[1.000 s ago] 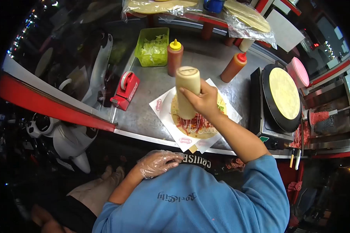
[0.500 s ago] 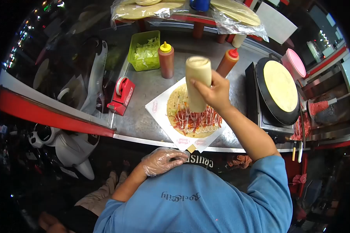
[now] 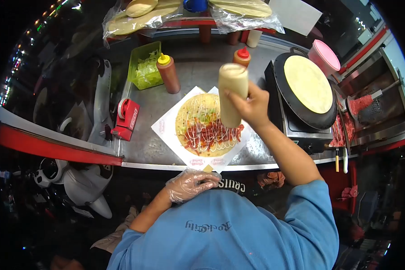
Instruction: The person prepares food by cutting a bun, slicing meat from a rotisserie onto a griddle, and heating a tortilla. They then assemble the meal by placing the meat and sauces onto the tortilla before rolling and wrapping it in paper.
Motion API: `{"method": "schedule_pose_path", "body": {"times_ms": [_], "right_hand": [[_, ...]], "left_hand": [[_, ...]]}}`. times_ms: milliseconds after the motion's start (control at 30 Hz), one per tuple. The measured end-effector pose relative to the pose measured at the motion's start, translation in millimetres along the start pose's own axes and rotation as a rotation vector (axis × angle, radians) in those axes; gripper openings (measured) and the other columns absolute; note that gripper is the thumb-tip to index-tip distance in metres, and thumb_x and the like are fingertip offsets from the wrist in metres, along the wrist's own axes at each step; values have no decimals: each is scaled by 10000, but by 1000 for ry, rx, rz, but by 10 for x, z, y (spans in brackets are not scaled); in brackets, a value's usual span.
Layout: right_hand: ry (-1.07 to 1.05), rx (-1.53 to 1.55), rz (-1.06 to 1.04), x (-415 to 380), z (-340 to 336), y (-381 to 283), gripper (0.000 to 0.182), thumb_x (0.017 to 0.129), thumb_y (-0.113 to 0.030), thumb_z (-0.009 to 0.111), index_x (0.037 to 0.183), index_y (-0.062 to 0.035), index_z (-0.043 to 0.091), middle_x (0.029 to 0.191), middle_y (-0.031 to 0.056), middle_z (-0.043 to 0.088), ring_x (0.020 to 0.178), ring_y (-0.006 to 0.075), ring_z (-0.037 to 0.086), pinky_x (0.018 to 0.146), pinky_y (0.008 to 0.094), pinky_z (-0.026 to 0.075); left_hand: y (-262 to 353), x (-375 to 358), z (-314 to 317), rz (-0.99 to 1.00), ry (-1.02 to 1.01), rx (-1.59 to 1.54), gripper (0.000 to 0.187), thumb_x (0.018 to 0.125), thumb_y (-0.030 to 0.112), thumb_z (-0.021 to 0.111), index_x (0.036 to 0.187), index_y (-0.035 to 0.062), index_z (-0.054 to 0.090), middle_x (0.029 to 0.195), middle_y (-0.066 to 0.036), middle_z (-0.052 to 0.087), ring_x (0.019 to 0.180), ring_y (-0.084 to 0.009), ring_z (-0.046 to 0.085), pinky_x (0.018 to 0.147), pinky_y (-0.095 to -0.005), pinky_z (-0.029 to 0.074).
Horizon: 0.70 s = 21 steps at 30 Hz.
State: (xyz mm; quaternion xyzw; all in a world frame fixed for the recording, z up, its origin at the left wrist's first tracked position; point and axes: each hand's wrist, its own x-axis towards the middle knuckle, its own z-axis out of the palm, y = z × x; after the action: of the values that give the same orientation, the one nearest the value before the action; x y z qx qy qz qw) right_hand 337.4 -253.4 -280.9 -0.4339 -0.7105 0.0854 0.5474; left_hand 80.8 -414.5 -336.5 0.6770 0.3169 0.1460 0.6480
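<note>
Upside down over the flatbread, a squeeze bottle of creamy white sauce is gripped by my right hand. The flatbread lies flat on white printed paper. Shredded lettuce and reddish chopped filling are spread across it, crossed by thin white sauce lines. The bottle's tip is out of sight, close above the right side of the filling. My left hand, in a clear plastic glove, stays near my belly by the counter edge, its fingers curled together with nothing visible in them.
Behind the flatbread stand a green lettuce tub, a yellow-capped sauce bottle and a red-capped one. A red tape dispenser sits left. On the right, a round flatbread rests on a black pan over a burner.
The view has shifted, so the counter items appear further left. My right hand and the bottle are now above the filling's right side. More white sauce lines show; my left hand has barely moved.
</note>
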Motion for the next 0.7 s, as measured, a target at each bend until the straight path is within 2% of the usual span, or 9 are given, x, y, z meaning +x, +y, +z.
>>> {"method": "schedule_pose_path", "body": {"times_ms": [67, 133, 267, 333, 400, 533, 600, 633, 700], "right_hand": [[89, -51, 57, 40, -82, 302, 266, 846, -218, 820, 1000, -13, 749, 839, 114, 770, 758, 140, 739, 680, 324, 579], [286, 225, 378, 257, -196, 322, 266, 866, -222, 817, 989, 2, 745, 839, 119, 769, 754, 148, 737, 672, 327, 579], [-30, -84, 144, -328, -106, -2, 252, 873, -173, 809, 1017, 24, 746, 891, 92, 767, 817, 121, 709, 731, 312, 576], [117, -6, 207, -299, -77, 275, 238, 877, -167, 805, 1011, 22, 748, 903, 92, 771, 807, 117, 705, 722, 310, 575], [336, 247, 416, -110, 12, 250, 279, 870, -228, 832, 952, 22, 738, 843, 104, 773, 754, 127, 726, 656, 314, 573], [213, 90, 118, -422, 466, -99, 221, 890, -197, 812, 963, -6, 729, 781, 132, 750, 654, 158, 718, 600, 291, 553], [255, 79, 208, -450, 423, -135, 226, 858, -181, 820, 978, -14, 726, 843, 167, 744, 744, 221, 749, 661, 309, 570], [114, 95, 207, -622, 349, -124, 223, 871, -121, 780, 1052, -7, 719, 929, 166, 749, 861, 248, 750, 770, 360, 575], [-76, 89, 57, -1014, 204, -236, 342, 857, -2, 692, 1199, -5, 676, 1151, 191, 708, 1098, 330, 699, 979, 472, 524]], "left_hand": [[-58, -10, 20, -16, -14, -14, 290, 1050, 195, 622, 1270, 15, 678, 1166, -109, 753, 1081, -165, 713, 972, -332, 552], [-118, -48, 92, -93, 47, -195, 298, 1051, 212, 623, 1272, 18, 676, 1165, -103, 753, 1091, -177, 715, 982, -339, 550], [-234, -42, 134, -69, 13, -152, 299, 1057, 211, 613, 1270, 9, 669, 1216, -118, 733, 1104, -161, 705, 990, -318, 546], [-302, 46, 129, -57, -52, -29, 326, 1070, 218, 589, 1301, -6, 644, 1244, -122, 713, 1132, -165, 692, 1003, -322, 543], [-457, 132, 262, -49, -85, -382, 344, 1089, 216, 549, 1328, -23, 612, 1188, -137, 720, 1134, -187, 684, 1024, -337, 532], [-247, 477, 294, -153, -1, -1328, 888, 1029, 703, 333, 1452, -63, 482, 1406, -242, 590, 1337, -339, 568, 1162, -482, 427], [-40, 649, 197, -148, 20, -1564, 1022, 966, 805, 304, 1505, -57, 410, 1536, -256, 463, 1435, -365, 457, 1202, -543, 352], [-2, 749, 151, -82, -7, -1573, 1058, 944, 829, 328, 1528, -53, 359, 1570, -240, 414, 1465, -376, 406, 1219, -568, 309], [-33, 936, -4, 33, 19, -1560, 952, 957, 775, 427, 1542, 26, 377, 1542, -215, 453, 1429, -350, 454, 1164, -546, 399]]}}
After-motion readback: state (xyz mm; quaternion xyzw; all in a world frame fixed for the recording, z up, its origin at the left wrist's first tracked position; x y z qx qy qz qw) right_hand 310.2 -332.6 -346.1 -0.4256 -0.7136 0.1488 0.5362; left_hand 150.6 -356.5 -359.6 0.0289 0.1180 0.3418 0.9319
